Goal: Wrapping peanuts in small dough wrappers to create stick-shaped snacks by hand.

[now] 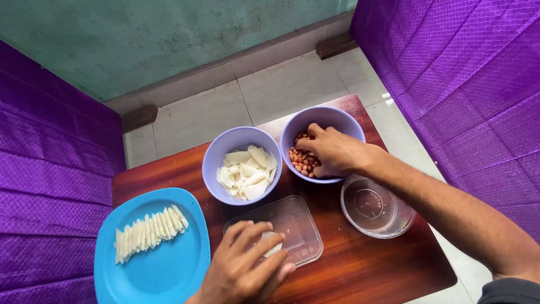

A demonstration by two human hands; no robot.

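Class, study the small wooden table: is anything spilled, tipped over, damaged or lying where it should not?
Nothing stands out. Both bowls sit upright, the wafer pieces lie in a neat row on the blue plate, and no peanuts lie loose on the table.

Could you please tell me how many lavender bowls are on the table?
2. One lavender bowl holding pale wrapper pieces sits mid-table. The other lavender bowl, just to its right, holds peanuts; the right hand reaches into it. None seem hidden.
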